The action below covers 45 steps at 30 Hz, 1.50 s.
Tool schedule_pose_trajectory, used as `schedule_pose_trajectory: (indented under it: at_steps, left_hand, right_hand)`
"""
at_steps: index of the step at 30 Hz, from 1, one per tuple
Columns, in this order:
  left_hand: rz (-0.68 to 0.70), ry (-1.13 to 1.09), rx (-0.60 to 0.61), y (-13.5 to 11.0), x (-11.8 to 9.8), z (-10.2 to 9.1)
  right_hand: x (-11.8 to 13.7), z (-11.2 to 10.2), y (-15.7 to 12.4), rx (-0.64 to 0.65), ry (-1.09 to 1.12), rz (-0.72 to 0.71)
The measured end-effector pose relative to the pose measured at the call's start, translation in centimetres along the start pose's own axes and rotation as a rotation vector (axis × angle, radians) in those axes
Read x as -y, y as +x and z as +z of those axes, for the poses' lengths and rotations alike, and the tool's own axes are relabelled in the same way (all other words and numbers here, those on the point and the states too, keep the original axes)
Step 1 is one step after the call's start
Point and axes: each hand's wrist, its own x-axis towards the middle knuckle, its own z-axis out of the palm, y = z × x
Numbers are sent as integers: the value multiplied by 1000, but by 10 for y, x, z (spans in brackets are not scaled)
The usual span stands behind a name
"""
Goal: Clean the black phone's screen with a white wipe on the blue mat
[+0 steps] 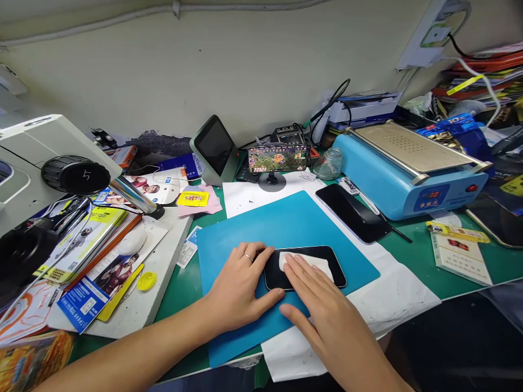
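Observation:
A black smartphone (pixel 272 272) lies screen up on the blue mat (pixel 261 218). My left hand (pixel 237 288) grips its left end, thumb at the near edge and fingers at the far edge, with a ring on one finger. A white wipe (pixel 324 265) rests on the phone's screen. My right hand (pixel 322 310) presses that wipe down with straight fingers held side by side, its thumb off to the left over the mat. Part of the wipe is hidden under the fingers.
A second phone (pixel 351 212) lies beyond the mat's right corner, beside a blue heating-plate machine (pixel 376 179). A phone showing a game (pixel 278 159) stands at the back near a glass jar (pixel 329 163). Packets and a microscope-like device (pixel 73 169) crowd the left.

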Motion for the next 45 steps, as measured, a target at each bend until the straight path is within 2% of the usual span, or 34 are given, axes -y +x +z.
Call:
schedule_pose_trajectory:
  at_steps: [3,6,9,15,22,28,35,42,45]
  left_hand:
    - [-6,-5,7,0,0,0]
    - [-6,-8,-3,0,0,-1]
    - [1,-17,-14,1,0,-1]
    - [1,-13,-16,1,0,0]
    - [-3,0,7,1,0,-1]
    - [-7,-14,7,2,-1,-1]
    - [-6,0,9,2,0,-1]
    - [6,3,-5,1,1,0]
    - [3,11,-9,0,2,1]
  right_hand:
    - [-3,-5,-8,16,-9,-25]
    - [-10,-10,1,42,14,10]
    - [-14,-10,6,14,6,44]
    - [-13,-8,-14,-31,-39,29]
    - [-23,-11,6,-9,-51,57]
    - [-14,-7,-14,-47,-128,13]
    - [-22,-9,11,-3,-88,36]
    - [-6,1,-13,-85,-151,-22]
    - [-2,1,-5,-46,-109,-32]
